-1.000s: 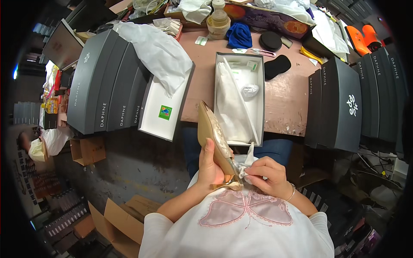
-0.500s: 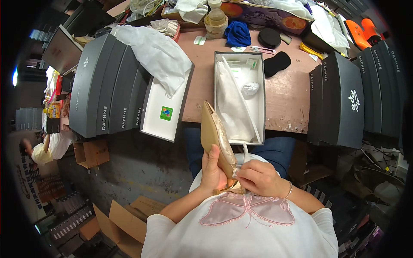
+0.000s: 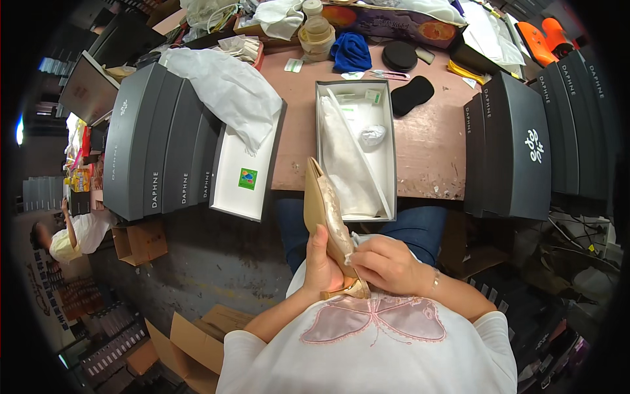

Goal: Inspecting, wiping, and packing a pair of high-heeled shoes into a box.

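Note:
My left hand [image 3: 321,266] is wrapped round a beige-gold pointed shoe [image 3: 314,203], its tan sole turned left and its toe pointing away from me. A low gold heel [image 3: 354,289] is at the near end. The fingers of my right hand [image 3: 390,266] are pinched at the shoe's right side, near its opening, on a bit of white tissue [image 3: 349,259]; most of it is hidden. Just beyond, an open grey shoebox [image 3: 392,177] at the table edge holds white tissue [image 3: 344,157], a crumpled white paper ball [image 3: 372,135] and small packets.
Dark grey shoeboxes stand at the left [image 3: 134,151] and right [image 3: 512,151]. A box lid [image 3: 230,194] lies under white tissue [image 3: 230,85]. Further back are a blue cloth [image 3: 351,52], a black round tin [image 3: 399,56] and pink snips [image 3: 392,75]. Cardboard cartons [image 3: 197,341] sit on the floor.
My right hand has shifted slightly left and up along the shoe's side, and the white strip above its fingers shows less. The shoe has tilted more upright, showing more of the heel.

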